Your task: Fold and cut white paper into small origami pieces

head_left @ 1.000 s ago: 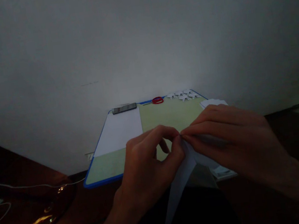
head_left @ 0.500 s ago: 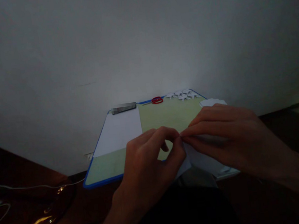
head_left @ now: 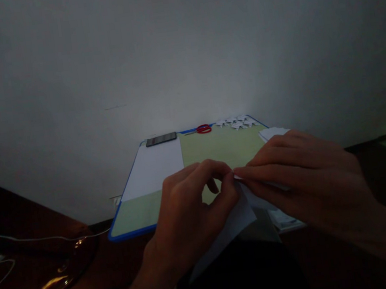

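Observation:
A white sheet of paper [head_left: 234, 226] hangs below my fingers, in front of the small table's near edge. My left hand [head_left: 196, 205] pinches its upper edge between thumb and forefinger, the other fingers curled. Right beside that pinch, my right hand [head_left: 300, 175] grips the paper between its thumb and straight fingers, the fingertips of both hands almost touching. Part of the sheet is hidden behind the hands. Beyond them is a light green tabletop [head_left: 221, 145] with a blue rim.
Red-handled scissors [head_left: 204, 129] lie at the table's back edge, between a dark phone [head_left: 161, 139] and several folded white paper pieces [head_left: 238, 122]. A large white sheet [head_left: 157, 168] covers the table's left part. More white paper [head_left: 272, 132] is at the right. A wall [head_left: 181, 56] rises behind.
The paper's lower part has swung left and now shows more beneath my left hand. Both hands keep their pinch. My right hand has tilted slightly, and the view has shifted a little.

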`<state>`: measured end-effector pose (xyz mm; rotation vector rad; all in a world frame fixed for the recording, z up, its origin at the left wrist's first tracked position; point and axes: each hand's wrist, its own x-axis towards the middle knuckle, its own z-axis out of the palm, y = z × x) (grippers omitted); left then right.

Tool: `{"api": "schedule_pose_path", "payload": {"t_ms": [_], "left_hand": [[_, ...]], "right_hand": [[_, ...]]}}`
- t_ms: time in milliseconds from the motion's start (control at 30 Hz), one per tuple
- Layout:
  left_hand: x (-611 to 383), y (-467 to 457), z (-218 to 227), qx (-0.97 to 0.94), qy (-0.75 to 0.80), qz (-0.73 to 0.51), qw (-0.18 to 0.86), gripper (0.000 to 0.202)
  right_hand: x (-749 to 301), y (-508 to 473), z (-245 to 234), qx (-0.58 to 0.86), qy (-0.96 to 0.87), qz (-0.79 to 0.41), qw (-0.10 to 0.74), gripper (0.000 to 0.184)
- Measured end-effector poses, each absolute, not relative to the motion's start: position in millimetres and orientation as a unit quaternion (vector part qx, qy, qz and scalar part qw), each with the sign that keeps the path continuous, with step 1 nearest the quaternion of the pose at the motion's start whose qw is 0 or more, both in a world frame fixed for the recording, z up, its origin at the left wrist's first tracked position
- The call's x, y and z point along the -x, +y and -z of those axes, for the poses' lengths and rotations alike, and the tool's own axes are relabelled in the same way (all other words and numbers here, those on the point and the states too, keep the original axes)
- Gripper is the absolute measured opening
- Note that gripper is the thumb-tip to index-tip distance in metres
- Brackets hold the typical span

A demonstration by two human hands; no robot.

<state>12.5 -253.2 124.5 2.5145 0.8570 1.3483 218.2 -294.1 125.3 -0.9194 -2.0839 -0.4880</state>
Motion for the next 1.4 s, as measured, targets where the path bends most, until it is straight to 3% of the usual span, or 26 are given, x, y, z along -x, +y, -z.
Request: {"api": "schedule_pose_path", "payload": {"t_ms": [1400], "left_hand": [[-11.5, -249.3, -124.5, -0.862, 0.287, -0.405, 0.108, 0.010]], "right_hand": [[-221.3, -296.5, -120.4, 0.330, -0.819, 0.279, 0.377, 0.022]]}}
